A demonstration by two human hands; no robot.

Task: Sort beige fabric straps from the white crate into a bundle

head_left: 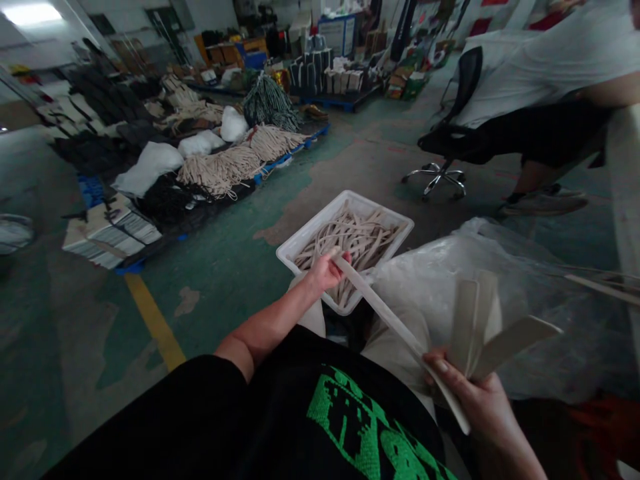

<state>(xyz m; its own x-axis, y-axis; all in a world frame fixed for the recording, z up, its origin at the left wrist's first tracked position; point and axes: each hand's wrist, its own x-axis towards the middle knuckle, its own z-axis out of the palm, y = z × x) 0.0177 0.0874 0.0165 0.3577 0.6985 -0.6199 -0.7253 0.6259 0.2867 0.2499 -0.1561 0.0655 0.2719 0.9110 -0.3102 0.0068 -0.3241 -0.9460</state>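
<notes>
A long pale beige strap (387, 313) runs slantwise between my two hands in front of my body. My left hand (326, 270) is closed on its far end, above the near side of a white plastic tub (345, 200). Inside the tub lies a tangled heap of beige straps (345, 233). My right hand (467, 387) grips the same strap near its lower end. Several wider flat beige strips (465, 320) also fan out from my right hand, their ends free. Its fingers are partly hidden behind the strips.
Clear plastic sheeting (430, 267) spreads right of the tub. Beyond it a person in a white top (545, 73) sits on a black swivel chair (450, 140). At left, pallets hold bundled cords (220, 170), white bags (150, 167) and a strapped stack (110, 233). A yellow floor line (155, 323) lies left.
</notes>
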